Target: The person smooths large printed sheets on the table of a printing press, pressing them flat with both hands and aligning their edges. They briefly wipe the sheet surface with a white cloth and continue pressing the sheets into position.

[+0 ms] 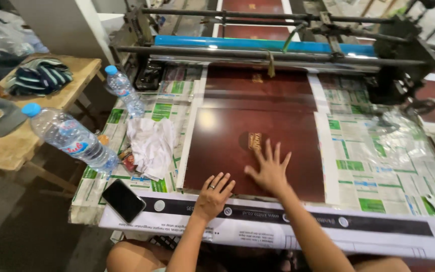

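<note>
Phone (123,200) left of sheet (237,146)

I saw a glossy dark maroon sheet (242,146) with a small gold emblem, lying on white newspaper (378,166) printed with green blocks. The roller (258,44) was bright blue. Two clear bottles (71,136) had blue caps, the phone (123,200) was black, the crumpled cloth (152,146) white, and the folded fabric (40,76) navy-and-green striped.

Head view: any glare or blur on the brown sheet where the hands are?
Head view: a soft glare spot sits on the brown sheet at its upper left, away from both hands; the right hand and left hand look sharp; the edges bow, as the bottles show.
</note>
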